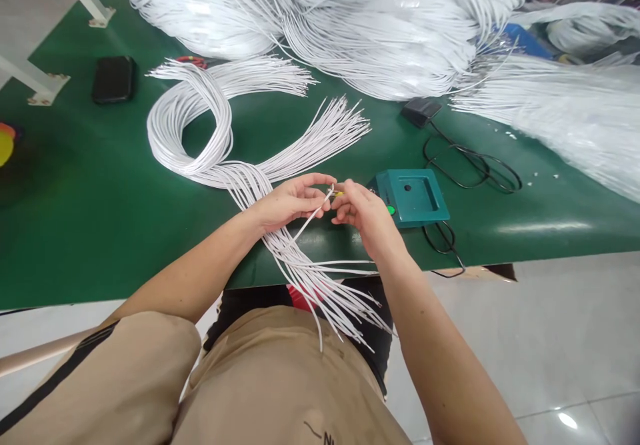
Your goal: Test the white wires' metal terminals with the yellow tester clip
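Note:
My left hand [293, 200] is closed in a pinch on a single thin white cable [311, 217], just above the near edge of the green table [90, 232]. My right hand [361, 213] meets it fingertip to fingertip, its fingers pressed together on the cable's end, where a small yellow piece [339, 194] shows. A looped bundle of white cables [200, 138] lies under my left wrist. Its loose ends [330, 298] hang over the table edge onto my lap. A small teal box [413, 196] with a green button stands right beside my right hand.
Large heaps of white cables [380, 25] cover the far side of the table, more to the right [565, 112]. A black cord [470, 165] runs from a black adapter [421, 110] to the teal box. A black case [114, 78] lies far left. White frame legs [45, 85] stand there.

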The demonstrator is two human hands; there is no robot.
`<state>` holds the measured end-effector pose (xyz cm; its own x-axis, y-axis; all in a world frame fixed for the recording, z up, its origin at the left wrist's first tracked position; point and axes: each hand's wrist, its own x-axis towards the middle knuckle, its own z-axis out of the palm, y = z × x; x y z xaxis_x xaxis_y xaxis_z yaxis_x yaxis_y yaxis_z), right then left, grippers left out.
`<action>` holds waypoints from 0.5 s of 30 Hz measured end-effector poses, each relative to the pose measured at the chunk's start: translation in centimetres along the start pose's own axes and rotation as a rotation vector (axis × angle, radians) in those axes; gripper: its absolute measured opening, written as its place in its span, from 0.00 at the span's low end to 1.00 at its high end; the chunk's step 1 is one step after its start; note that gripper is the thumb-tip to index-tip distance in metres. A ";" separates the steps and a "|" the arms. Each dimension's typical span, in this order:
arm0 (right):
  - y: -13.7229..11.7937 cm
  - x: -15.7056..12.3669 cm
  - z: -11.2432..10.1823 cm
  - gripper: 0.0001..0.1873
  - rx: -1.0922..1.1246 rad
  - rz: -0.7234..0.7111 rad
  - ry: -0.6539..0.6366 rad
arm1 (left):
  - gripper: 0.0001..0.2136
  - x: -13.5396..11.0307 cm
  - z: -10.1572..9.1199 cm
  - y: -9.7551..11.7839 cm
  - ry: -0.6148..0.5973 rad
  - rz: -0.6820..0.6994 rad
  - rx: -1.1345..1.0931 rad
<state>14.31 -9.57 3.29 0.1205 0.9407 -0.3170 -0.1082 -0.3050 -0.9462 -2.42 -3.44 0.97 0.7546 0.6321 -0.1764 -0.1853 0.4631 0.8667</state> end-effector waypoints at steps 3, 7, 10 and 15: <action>0.1 -0.2 0.3 0.15 -0.225 -0.175 0.034 | 0.22 0.0 0.0 0.1 0.004 0.008 0.020; 0.0 -0.1 0.1 0.09 -0.410 -0.322 0.038 | 0.22 0.0 0.1 0.1 0.006 0.028 0.087; -0.2 0.1 -0.1 0.09 -0.442 -0.283 0.046 | 0.20 0.2 0.2 0.0 0.057 0.102 0.246; -0.3 0.3 -0.2 0.07 -0.518 -0.320 0.029 | 0.19 0.2 0.2 -0.2 0.088 0.151 0.353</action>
<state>14.58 -9.25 3.45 0.0957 0.9954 -0.0063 0.4309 -0.0472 -0.9012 -2.08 -3.52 0.86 0.6760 0.7344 -0.0605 -0.0504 0.1279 0.9905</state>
